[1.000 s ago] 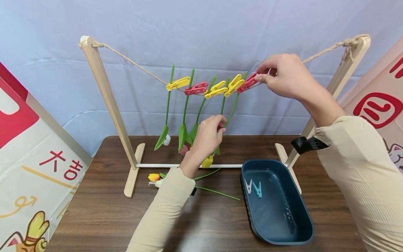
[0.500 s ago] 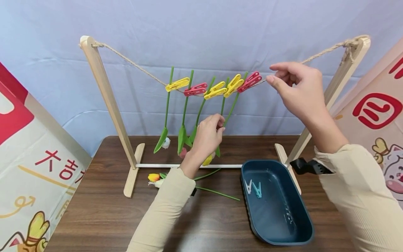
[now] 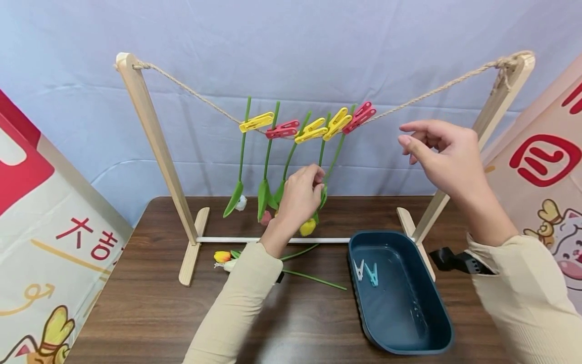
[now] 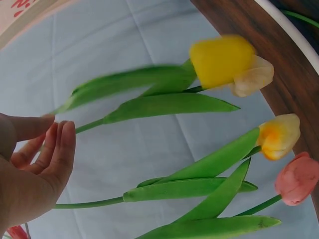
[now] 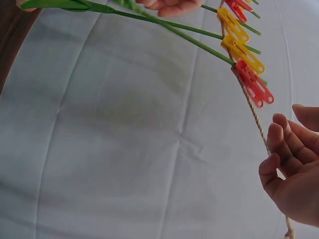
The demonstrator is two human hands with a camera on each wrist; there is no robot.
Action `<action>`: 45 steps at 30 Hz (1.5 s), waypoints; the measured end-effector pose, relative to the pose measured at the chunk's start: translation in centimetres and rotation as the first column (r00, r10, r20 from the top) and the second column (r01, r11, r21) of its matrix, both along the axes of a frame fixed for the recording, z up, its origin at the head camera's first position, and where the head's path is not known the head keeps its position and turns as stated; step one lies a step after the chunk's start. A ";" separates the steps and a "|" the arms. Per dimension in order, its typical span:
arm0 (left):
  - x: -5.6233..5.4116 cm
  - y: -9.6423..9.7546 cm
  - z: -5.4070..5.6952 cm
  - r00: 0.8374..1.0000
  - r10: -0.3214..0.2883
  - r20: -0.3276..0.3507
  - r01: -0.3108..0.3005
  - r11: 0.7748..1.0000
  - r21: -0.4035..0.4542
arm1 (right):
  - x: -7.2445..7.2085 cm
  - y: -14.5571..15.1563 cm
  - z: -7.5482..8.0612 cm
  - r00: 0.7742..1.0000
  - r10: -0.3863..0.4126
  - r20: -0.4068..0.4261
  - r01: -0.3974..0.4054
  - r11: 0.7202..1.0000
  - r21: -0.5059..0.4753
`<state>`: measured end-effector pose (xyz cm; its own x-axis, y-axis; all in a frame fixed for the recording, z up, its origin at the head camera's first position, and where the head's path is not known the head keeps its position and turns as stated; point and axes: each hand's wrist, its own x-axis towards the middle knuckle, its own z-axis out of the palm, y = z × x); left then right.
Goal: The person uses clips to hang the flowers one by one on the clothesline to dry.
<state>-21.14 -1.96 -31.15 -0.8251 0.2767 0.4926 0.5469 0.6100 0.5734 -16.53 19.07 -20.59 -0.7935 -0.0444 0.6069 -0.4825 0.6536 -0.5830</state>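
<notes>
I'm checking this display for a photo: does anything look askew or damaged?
Mildly askew: the rightmost red clip and the yellow clip beside it tilt more steeply than the other three. They sit close together on the sagging rope. No damage is visible.

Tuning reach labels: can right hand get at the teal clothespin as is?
Likely yes: the right hand holds nothing, and the teal clothespin lies uncovered in the open blue bin.

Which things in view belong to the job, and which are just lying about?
Likely part of the job:
- hanging flowers
- clipped pegs
- rope
- wooden frame
- loose flowers on the table
- spare pegs in the tub

Apparently just surroundings:
- left banner
- right banner
- cloth behind
</notes>
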 end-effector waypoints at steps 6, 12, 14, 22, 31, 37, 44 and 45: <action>0.3 -0.1 0.0 1.000 -0.002 0.020 0.002 1.000 0.005 | 0.6 0.7 -0.5 0.998 -0.023 0.056 0.023 1.000 0.006; 0.4 -0.3 -0.3 1.000 -0.008 0.023 0.008 1.000 0.020 | 0.5 1.8 -1.4 0.990 -0.034 0.139 0.030 0.999 0.036; 0.5 -0.5 -0.5 1.000 -0.007 0.021 0.007 1.000 0.020 | 0.5 2.2 -2.0 0.982 -0.041 0.186 0.030 0.998 0.063; 0.9 -1.4 -1.0 0.999 -0.019 0.043 0.017 0.999 0.048 | -0.1 4.2 -6.2 0.900 0.095 0.426 -0.165 0.977 0.132; 1.4 -2.6 -2.1 0.995 -0.027 0.091 0.023 0.999 0.045 | -0.5 6.7 -14.7 0.634 0.242 0.734 -0.361 0.932 0.005; 1.7 -3.4 -2.9 0.991 -0.029 0.132 0.024 0.999 0.036 | -0.2 7.9 -19.8 0.515 0.277 0.811 -0.366 0.927 -0.084; 2.1 -3.9 -3.7 0.985 -0.032 0.172 0.026 0.999 0.040 | 0.3 8.4 -22.8 0.436 0.298 0.849 -0.378 0.917 -0.128; 2.1 -4.0 -3.8 0.983 -0.034 0.180 0.027 0.999 0.039 | 0.3 8.4 -23.0 0.435 0.298 0.850 -0.378 0.917 -0.128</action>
<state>-19.02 -5.94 -34.91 -0.8927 0.2881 0.3466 0.4507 0.5716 0.6856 -16.21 27.43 -43.64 -0.8247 -0.4380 -0.3578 0.0195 0.6103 -0.7919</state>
